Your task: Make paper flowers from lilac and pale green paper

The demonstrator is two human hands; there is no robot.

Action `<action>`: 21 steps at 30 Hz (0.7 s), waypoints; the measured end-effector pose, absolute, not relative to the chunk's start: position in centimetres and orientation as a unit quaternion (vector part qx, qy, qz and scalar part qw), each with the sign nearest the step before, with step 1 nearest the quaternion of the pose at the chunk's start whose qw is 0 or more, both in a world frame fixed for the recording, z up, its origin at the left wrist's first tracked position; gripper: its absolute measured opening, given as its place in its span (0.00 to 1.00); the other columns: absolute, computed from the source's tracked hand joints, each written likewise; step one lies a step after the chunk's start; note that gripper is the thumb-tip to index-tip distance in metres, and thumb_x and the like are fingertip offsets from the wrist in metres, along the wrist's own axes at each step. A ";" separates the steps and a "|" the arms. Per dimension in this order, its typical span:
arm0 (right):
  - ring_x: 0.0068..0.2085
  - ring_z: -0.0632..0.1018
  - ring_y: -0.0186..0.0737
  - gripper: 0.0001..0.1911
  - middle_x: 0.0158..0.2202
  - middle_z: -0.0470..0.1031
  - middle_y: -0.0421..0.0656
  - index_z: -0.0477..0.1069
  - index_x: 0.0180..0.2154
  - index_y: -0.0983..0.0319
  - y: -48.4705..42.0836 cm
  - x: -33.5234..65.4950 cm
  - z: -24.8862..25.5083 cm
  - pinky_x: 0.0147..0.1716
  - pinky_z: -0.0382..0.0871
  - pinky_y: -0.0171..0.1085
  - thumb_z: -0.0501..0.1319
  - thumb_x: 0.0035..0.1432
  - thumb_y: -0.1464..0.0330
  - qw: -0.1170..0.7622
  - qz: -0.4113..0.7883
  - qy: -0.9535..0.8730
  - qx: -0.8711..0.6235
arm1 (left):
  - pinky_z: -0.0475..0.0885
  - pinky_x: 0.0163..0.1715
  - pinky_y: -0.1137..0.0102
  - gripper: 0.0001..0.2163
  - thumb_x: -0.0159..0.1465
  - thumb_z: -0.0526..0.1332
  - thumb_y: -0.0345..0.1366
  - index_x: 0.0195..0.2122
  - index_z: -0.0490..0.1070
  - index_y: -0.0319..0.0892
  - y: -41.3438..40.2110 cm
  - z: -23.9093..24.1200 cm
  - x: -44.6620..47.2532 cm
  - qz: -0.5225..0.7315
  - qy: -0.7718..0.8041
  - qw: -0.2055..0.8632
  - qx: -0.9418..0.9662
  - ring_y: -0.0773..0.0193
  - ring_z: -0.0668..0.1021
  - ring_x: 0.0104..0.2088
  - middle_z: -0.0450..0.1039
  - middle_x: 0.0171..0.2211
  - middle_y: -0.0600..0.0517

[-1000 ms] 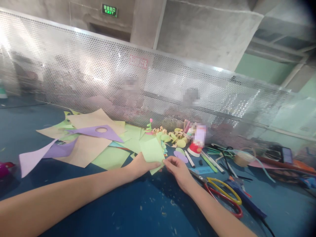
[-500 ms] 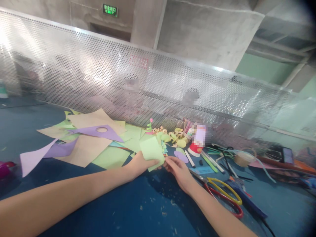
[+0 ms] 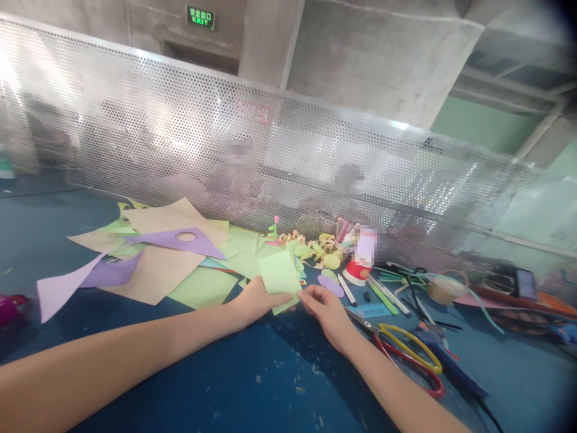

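Observation:
A small light-green sheet of paper (image 3: 280, 273) is held up above the blue table. My left hand (image 3: 256, 300) grips its lower left part, thumb lying across the front and the other fingers mostly behind. At the paper's lower right edge, my right hand (image 3: 322, 304) pinches the corner between thumb and index finger. To the right of that hand lie scissors (image 3: 369, 326) with one yellow and one red handle. Purple and green paper ovals (image 3: 331, 287) rest just beyond my right fingers.
Cut green, tan and purple sheets (image 3: 171, 276) spread over the left. A red-and-white paper cup (image 3: 358, 272), markers (image 3: 383, 296), a tape roll (image 3: 444, 290) and a glue gun (image 3: 451, 361) lie on the right. A perforated metal screen (image 3: 202, 138) borders the far edge.
The green paper has flattened out; its top was curved before. My right fingers have shifted slightly along its lower right edge. The left hand has barely moved.

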State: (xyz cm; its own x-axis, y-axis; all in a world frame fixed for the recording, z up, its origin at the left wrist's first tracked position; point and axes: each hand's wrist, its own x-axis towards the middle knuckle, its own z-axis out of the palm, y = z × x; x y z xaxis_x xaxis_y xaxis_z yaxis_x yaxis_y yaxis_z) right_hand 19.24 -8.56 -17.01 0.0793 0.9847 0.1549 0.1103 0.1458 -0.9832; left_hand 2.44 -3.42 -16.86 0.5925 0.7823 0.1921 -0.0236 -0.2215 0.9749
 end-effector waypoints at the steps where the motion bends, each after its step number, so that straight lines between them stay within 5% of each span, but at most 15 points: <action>1: 0.21 0.57 0.29 0.16 0.17 0.57 0.33 0.63 0.21 0.63 -8.5 19.3 -17.1 0.22 0.48 0.32 0.63 0.46 0.58 0.530 0.411 -0.539 -0.510 | 0.71 0.33 0.66 0.12 0.52 0.62 0.39 0.35 0.73 0.37 -3.4 -16.9 2.4 0.357 0.274 0.555 0.699 0.57 0.77 0.32 0.77 0.32 0.45; 8: 0.22 0.55 0.29 0.15 0.18 0.55 0.33 0.62 0.23 0.62 -8.4 19.4 -17.3 0.22 0.47 0.32 0.61 0.48 0.58 0.519 0.417 -0.550 -0.504 | 0.70 0.39 0.66 0.20 0.49 0.65 0.40 0.42 0.69 0.40 -3.3 -17.0 2.5 0.394 0.292 0.521 0.699 0.55 0.75 0.41 0.74 0.41 0.47; 21: 0.23 0.55 0.31 0.14 0.20 0.52 0.34 0.57 0.23 0.61 -9.0 19.0 -16.8 0.23 0.49 0.32 0.54 0.56 0.61 0.499 0.381 -0.612 -0.481 | 0.69 0.35 0.69 0.17 0.53 0.61 0.45 0.38 0.73 0.36 -3.4 -16.8 2.5 0.334 0.242 0.577 0.705 0.59 0.77 0.34 0.76 0.34 0.46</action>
State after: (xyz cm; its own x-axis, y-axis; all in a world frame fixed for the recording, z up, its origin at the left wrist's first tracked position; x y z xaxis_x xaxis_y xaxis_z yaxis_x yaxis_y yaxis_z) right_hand 18.98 -8.97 -16.79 -0.0399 0.9688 0.2445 0.2087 0.2474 -0.9462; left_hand 2.46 -3.38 -16.83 0.6587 0.7275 0.1921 -0.0438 -0.2177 0.9750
